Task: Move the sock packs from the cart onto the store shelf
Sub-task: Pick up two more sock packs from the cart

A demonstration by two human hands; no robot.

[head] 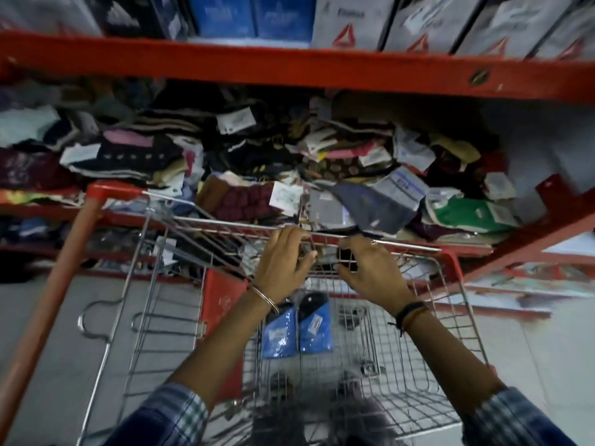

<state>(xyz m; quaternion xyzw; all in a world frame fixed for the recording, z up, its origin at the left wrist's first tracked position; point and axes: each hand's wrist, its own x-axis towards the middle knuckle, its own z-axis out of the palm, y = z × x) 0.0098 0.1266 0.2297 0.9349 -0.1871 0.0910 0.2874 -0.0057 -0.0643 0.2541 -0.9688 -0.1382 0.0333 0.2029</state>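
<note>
Two blue sock packs [278,333] [315,328] lie side by side on the wire bottom of the cart [457,312]. Both of my hands reach over the cart's far rim, just below the store shelf [528,228]. My left hand [283,263] has its fingers at the rim wire and holds nothing. My right hand [375,272] is beside it, fingers spread, thumb apart. A dark patch shows between its thumb and fingers; blur hides what it is. A grey and dark blue sock pack [370,209] lies on the shelf's front edge just above my hands.
The shelf holds a deep, messy pile of sock packs [244,162]. An orange-red beam [289,67] runs above it, with white and blue boxes [351,20] on top. The cart's red handle bar [54,284] slants at the left. Grey floor lies on both sides.
</note>
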